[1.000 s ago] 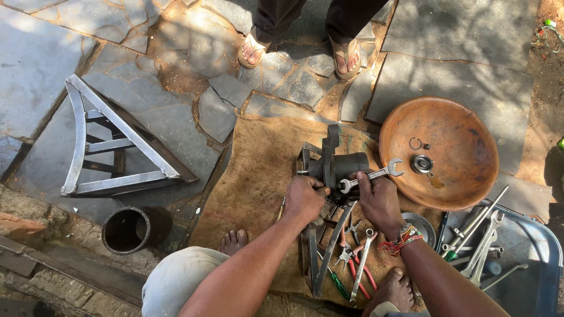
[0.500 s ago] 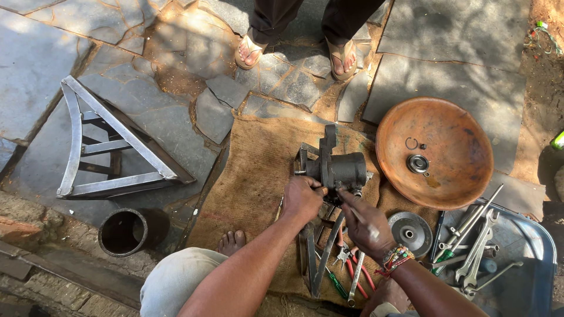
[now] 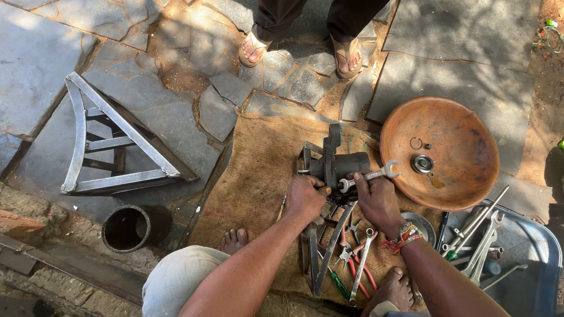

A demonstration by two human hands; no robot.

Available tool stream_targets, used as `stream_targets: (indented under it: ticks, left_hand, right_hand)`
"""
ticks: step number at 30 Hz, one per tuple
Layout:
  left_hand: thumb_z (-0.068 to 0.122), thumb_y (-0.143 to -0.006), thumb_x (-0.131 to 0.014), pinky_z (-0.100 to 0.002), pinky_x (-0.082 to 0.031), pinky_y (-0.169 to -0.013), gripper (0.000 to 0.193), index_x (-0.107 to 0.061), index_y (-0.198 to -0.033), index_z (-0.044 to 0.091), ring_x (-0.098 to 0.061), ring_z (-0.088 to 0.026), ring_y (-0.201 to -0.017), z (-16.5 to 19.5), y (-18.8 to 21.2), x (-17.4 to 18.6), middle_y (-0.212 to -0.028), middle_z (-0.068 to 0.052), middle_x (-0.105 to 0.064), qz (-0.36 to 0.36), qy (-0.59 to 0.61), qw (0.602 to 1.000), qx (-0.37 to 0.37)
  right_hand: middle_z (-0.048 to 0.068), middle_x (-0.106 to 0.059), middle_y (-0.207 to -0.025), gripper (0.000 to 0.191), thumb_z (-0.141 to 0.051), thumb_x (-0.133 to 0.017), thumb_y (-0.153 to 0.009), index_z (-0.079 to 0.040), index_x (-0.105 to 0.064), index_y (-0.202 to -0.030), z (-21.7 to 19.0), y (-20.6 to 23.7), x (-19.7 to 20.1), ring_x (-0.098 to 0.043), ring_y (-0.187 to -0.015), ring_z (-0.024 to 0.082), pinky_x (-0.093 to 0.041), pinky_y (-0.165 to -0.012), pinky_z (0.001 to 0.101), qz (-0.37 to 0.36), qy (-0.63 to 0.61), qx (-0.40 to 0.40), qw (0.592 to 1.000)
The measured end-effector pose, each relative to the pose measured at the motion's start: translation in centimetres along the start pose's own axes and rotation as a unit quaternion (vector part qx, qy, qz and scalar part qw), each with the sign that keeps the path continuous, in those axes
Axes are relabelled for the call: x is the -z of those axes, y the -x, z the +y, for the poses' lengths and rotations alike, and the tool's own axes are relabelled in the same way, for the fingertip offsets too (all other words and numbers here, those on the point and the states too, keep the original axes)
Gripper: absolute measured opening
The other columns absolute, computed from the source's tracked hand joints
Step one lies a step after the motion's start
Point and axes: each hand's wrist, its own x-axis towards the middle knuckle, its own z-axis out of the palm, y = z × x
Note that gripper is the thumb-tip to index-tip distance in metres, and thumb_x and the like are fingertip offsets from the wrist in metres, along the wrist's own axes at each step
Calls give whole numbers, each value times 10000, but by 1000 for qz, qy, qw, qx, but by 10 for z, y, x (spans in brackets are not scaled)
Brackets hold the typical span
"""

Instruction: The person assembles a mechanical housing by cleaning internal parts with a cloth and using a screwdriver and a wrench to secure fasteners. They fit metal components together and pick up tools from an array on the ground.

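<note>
Item: dark metal machine part (image 3: 338, 164), blocky body with an upright flat plate, standing on a brown burlap mat (image 3: 258, 170) on the stone-paved floor (image 3: 446, 35), centre of view.

Left hand (image 3: 305, 196): at 6 o'clock of the part, fingers curled and pressed against its lower left side, steadying it.

Right hand (image 3: 376, 199): at 5 o'clock of the part, clenched around the shank of a silver open-end wrench (image 3: 370, 175). One wrench end sits at the part's lower right face; the open jaw end points toward 3 o'clock. A red thread band circles the wrist.

Surroundings:
- Rusty round metal pan (image 3: 464, 123), at 3 o'clock of the part, holding a bearing (image 3: 422, 164) and a thin ring (image 3: 416, 142).
- Loose spanners and pliers (image 3: 355, 258) on the mat at 6 o'clock, between the person's bare feet.
- Further wrenches (image 3: 482, 235) in a grey tray (image 3: 543, 246) at 4 o'clock.
- Triangular steel frame (image 3: 111, 141) at 9 o'clock, well apart.
- Black pipe section (image 3: 126, 228) at 8 o'clock.
- A second person's sandalled feet (image 3: 346, 56) at 12 o'clock.
</note>
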Motion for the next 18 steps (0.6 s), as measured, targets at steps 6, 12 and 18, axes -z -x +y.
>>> stream_targets:
  ticks: [6, 12, 18]
  left_hand:
    - [113, -931, -703, -246, -470, -337, 201, -745, -1097, 6, -579, -86, -453, -7, -7, -5, -886, -138, -750, 19, -31, 999, -25]
    - [63, -951, -663, -263, -542, -353, 231, -687, -1175, 12, -631, -141, -434, -5, -8, -4, -880, -170, -728, 7, 4, 999, 37]
    - [81, -942, -680, -269, -540, -362, 211, -727, -1124, -15, -624, -129, -430, -1, -1, -1, -836, -162, -742, 0, -13, 1000, -16]
  right_hand:
    - [152, -642, -592, 357, -288, -438, -1103, -74, -622, -1321, -1, 37, -8, -642, -492, 210, -500, -420, 353, 15, 52, 123, 991]
    - [35, -581, -492, 329, -222, -487, -1109, 33, -678, -1026, 21, 26, -11, -554, -360, 128, -386, -326, 317, 81, 35, 206, 975]
    - [93, -508, -455, 369, -279, -506, -1065, -32, -774, -1011, 20, -4, -4, -480, -392, 172, -389, -428, 385, 44, -10, 14, 999]
